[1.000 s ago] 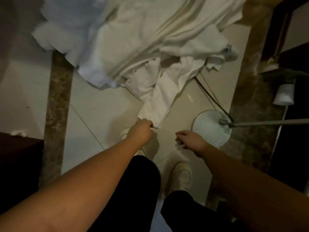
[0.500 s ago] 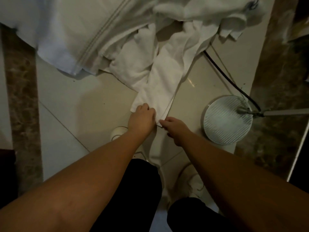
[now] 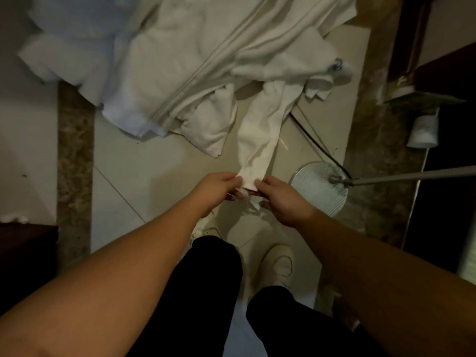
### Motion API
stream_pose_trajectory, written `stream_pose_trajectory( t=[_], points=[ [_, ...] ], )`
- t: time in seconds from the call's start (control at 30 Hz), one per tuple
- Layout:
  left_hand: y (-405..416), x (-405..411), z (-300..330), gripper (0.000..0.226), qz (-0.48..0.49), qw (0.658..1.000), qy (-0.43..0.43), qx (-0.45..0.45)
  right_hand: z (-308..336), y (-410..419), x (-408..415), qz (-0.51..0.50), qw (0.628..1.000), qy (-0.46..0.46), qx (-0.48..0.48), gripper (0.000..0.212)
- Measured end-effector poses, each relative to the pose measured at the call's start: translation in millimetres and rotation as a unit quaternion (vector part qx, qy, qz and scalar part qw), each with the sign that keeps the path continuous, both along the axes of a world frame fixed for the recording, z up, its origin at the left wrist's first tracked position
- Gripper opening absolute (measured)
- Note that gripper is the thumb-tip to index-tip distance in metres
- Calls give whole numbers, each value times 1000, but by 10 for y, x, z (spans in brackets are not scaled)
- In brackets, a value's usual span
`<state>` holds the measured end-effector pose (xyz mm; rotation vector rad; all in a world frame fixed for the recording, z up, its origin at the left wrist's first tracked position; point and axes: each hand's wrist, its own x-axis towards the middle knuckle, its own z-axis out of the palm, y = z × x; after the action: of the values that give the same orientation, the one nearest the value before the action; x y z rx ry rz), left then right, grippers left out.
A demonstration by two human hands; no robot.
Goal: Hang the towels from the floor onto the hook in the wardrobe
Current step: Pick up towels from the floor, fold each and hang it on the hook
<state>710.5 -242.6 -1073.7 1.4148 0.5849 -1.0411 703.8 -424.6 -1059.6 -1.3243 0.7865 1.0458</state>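
Observation:
A heap of white towels and linen [image 3: 180, 63] lies on the pale tiled floor ahead of me. One narrow white towel [image 3: 260, 135] stretches out of the heap toward me, pulled taut and lifted at its near end. My left hand [image 3: 219, 188] pinches that near end from the left. My right hand [image 3: 280, 199] pinches the same end from the right, fingers curled round the cloth. The two hands almost touch. The wardrobe hook is not in view.
A round ribbed lamp base [image 3: 319, 188] with a slanting metal pole [image 3: 412, 175] stands right of my hands, its black cable [image 3: 316, 143] running toward the heap. Dark furniture [image 3: 25, 253] sits at the left, a dark cabinet [image 3: 448, 73] at the right. My white shoe [image 3: 278, 266] is below.
Both hands have taken the towel's near end and raised it off the floor, drawing the towel out of the heap toward me. The camera has lifted back.

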Motion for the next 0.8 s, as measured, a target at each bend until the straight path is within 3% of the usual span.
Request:
stream_pose_trajectory(
  t=[0.27,0.4,0.5,0.6,0.8],
  points=[
    [368,451,1345,25,144,986,-7,88,1429,-159,661,-43,993,-46,-100,17],
    [621,847,2277,34,249,965,-52,62,2296,-318,1163,-49,981,-104,-157,16],
    [820,1083,3017,27,283,955,-80,30,3008,-438,1542,-51,970,-140,-194,27],
    [950,1183,3613,19,291,951,-103,3,3608,-526,1813,-77,966,-152,-196,30],
    [1279,1223,4918,21,354,918,-171,-42,4820,-587,2128,-172,949,-200,-171,17]
  ],
)
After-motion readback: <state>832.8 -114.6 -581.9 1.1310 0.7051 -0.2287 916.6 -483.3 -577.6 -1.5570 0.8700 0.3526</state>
